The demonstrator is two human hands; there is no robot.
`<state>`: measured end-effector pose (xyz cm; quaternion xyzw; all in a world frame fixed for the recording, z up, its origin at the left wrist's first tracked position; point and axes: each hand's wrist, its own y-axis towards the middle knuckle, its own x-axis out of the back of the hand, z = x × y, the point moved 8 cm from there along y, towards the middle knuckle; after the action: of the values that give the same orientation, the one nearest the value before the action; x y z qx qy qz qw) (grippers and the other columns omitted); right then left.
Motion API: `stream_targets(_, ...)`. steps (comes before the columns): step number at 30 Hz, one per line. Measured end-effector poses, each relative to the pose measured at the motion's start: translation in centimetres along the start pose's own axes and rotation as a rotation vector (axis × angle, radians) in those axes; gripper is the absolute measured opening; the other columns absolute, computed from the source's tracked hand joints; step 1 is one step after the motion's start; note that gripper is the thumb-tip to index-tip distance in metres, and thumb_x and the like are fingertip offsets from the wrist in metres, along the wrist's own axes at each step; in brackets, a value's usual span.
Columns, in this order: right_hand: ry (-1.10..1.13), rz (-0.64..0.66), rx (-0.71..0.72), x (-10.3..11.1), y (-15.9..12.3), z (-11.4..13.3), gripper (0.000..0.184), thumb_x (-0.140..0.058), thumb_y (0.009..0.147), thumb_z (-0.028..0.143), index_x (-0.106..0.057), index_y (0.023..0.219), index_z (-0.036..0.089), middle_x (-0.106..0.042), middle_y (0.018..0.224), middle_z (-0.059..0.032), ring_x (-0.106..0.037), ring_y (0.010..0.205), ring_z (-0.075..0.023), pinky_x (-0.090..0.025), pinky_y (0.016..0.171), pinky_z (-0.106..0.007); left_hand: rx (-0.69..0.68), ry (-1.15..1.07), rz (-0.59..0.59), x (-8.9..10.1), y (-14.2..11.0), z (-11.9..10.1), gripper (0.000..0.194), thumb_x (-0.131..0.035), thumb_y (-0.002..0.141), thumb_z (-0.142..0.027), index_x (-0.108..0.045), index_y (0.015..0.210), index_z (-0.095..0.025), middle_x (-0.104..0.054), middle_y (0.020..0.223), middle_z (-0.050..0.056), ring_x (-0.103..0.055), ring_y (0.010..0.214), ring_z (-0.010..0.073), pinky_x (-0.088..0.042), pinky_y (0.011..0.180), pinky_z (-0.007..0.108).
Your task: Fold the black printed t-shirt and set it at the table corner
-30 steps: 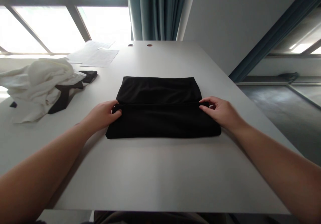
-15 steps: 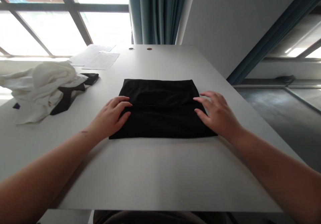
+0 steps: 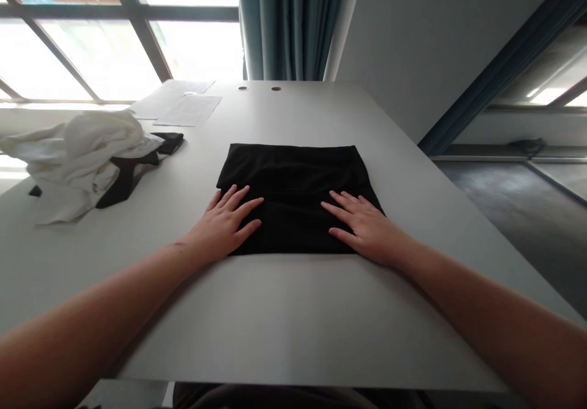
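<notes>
A folded black cloth (image 3: pixel 293 176) lies flat as a rectangle in the middle of the grey table (image 3: pixel 293 317). My left hand (image 3: pixel 227 225) rests palm down on its near left part, fingers stretched out and spread. My right hand (image 3: pixel 362 225) lies flat on the near right part in the same way, fingers apart. Neither hand grips anything. Both forearms reach in from the bottom corners.
A crumpled heap of white cloth (image 3: pixel 77 152) with a dark garment (image 3: pixel 132 170) under it sits at the left. Sheets of paper (image 3: pixel 183 106) lie at the far left. Two round holes (image 3: pixel 259 88) mark the far edge, before a curtain (image 3: pixel 288 24) and windows.
Both hands let go of the fold's ends, opened, and slid inward onto the near half of the black cloth, which now lies flatter and more compact.
</notes>
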<state>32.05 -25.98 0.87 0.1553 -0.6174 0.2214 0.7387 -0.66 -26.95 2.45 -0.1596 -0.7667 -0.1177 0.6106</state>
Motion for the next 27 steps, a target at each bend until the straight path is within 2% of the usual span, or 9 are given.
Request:
stream_targets(4, 0.005, -0.049, -0.117, 0.2, -0.1, -2.3, 0.082, -0.043, 0.113, 0.067, -0.051, 0.183, 0.024, -0.029, 0.193, -0.0117, -0.033, 0.182, -0.0383, -0.033, 0.151, -0.064, 0.039, -0.028, 0.006, 0.0, 0.4, 1.3, 0.064, -0.051, 0.123, -0.056, -0.055, 0.182, -0.034, -0.033, 0.195, 0.006, -0.023, 0.183, 0.0372, -0.020, 0.149, 0.065)
stream_targets(8, 0.001, -0.242, -0.243, 2.1, -0.6, -5.9, 0.083, -0.052, 0.108, 0.062, -0.059, 0.176, 0.014, -0.050, 0.180, -0.0199, -0.052, 0.169, -0.0393, -0.044, 0.144, -0.061, 0.005, -0.032, -0.010, 0.2, 0.5, 1.6, 0.064, -0.051, 0.122, -0.057, -0.057, 0.181, -0.033, -0.037, 0.193, 0.005, -0.027, 0.182, 0.0362, -0.025, 0.149, 0.060)
stream_targets(10, 0.023, -0.322, -0.314, 3.3, -1.0, -7.6, 0.081, -0.056, 0.103, 0.059, -0.065, 0.169, 0.013, -0.064, 0.164, -0.0225, -0.068, 0.148, -0.0377, -0.053, 0.134, -0.059, -0.007, -0.027, -0.012, 0.2, 0.4, 1.7, 0.064, -0.052, 0.121, -0.057, -0.057, 0.181, -0.033, -0.037, 0.193, 0.005, -0.028, 0.182, 0.0360, -0.025, 0.149, 0.058)
stream_targets(12, 0.108, -0.333, -0.400, 4.0, -1.4, -9.1, 0.078, -0.060, 0.099, 0.059, -0.070, 0.162, 0.014, -0.075, 0.142, -0.0201, -0.077, 0.115, -0.0301, -0.062, 0.117, -0.053, -0.016, -0.023, -0.017, 0.3, 0.4, 1.7, 0.064, -0.052, 0.121, -0.058, -0.058, 0.180, -0.034, -0.038, 0.192, 0.005, -0.029, 0.181, 0.0358, -0.026, 0.149, 0.058)
stream_targets(15, 0.304, -0.301, -0.447, 4.1, -1.6, -10.0, 0.076, -0.066, 0.093, 0.063, -0.075, 0.154, 0.017, -0.078, 0.112, -0.0116, -0.069, 0.084, -0.0182, -0.062, 0.093, -0.039, -0.030, -0.022, -0.023, 0.3, 0.4, 1.9, 0.063, -0.053, 0.121, -0.058, -0.058, 0.179, -0.035, -0.040, 0.192, 0.005, -0.031, 0.180, 0.0357, -0.027, 0.149, 0.057)
stream_targets(19, 0.511, -0.276, -0.420, 4.2, -1.5, -9.6, 0.080, -0.073, 0.087, 0.065, -0.075, 0.150, 0.015, -0.072, 0.091, -0.0054, -0.062, 0.075, -0.0133, -0.054, 0.076, -0.029, -0.036, -0.025, -0.023, 0.2, 0.5, 2.1, 0.063, -0.053, 0.120, -0.057, -0.059, 0.179, -0.034, -0.040, 0.191, 0.005, -0.032, 0.180, 0.0361, -0.028, 0.148, 0.057)
stream_targets(23, 0.765, -0.036, -0.515, 2.7, -1.9, -9.3, 0.110, -0.083, 0.080, 0.065, -0.053, 0.174, 0.016, -0.058, 0.073, 0.0050, -0.051, 0.054, -0.0110, -0.043, 0.054, -0.026, -0.045, -0.034, -0.029, 0.3, 0.5, 2.0, 0.062, -0.054, 0.120, -0.056, -0.060, 0.177, -0.033, -0.041, 0.190, 0.005, -0.032, 0.179, 0.0365, -0.028, 0.148, 0.058)
stream_targets(25, 0.875, 0.067, -0.525, 2.4, -2.3, -8.8, 0.123, -0.088, 0.077, 0.060, -0.039, 0.183, 0.018, -0.056, 0.071, 0.0074, -0.053, 0.052, -0.0118, -0.045, 0.053, -0.025, -0.050, -0.042, -0.045, 0.5, 0.6, 1.8, 0.062, -0.055, 0.118, -0.055, -0.061, 0.175, -0.032, -0.046, 0.187, 0.007, -0.038, 0.176, 0.0365, -0.031, 0.146, 0.057)
stream_targets(27, 0.945, 0.078, -0.496, 2.9, -2.5, -8.6, 0.132, -0.091, 0.076, 0.054, -0.028, 0.187, 0.020, -0.063, 0.077, 0.0056, -0.059, 0.057, -0.0125, -0.050, 0.056, -0.025, -0.019, -0.042, -0.096, 1.1, 0.7, 2.0, 0.062, -0.056, 0.116, -0.054, -0.062, 0.173, -0.028, -0.056, 0.178, 0.011, -0.051, 0.166, 0.0373, -0.039, 0.142, 0.057)
